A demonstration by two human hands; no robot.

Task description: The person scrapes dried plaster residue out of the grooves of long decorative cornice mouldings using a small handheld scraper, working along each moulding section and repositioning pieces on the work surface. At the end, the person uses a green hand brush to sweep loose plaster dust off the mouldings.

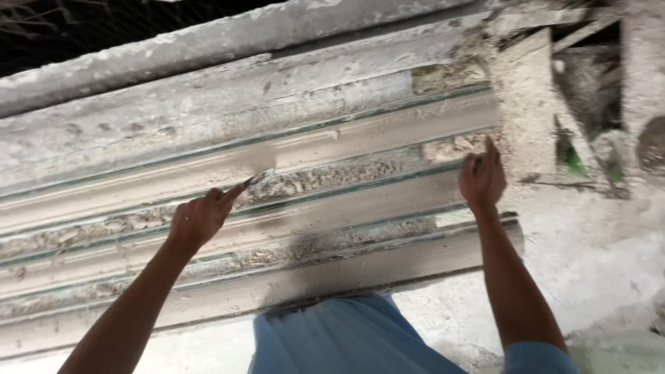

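The long moulding form (277, 208), a run of stepped grooves and ridges caked in pale plaster, lies slantwise across the work surface (596, 263), its right end stopping short of a crusted frame (540, 104) at the far right corner. The left hand (197, 220) is closed round a small scraping tool (258, 180), whose blade end touches a groove filled with crumbly, fibrous residue. The right hand (483, 181) rests at the form's right end, fingers curled against it; whether it pinches anything there I cannot tell. From where I stand the form looks stiff and heavy, gritty rather than slippery, with thin edges that would likely chip, so I'd judge it best held under the thick lower lip, near both ends. Its left end runs out of view, the tool's shape is mostly hidden by fingers, and the dark gap behind the top rail is unreadable.
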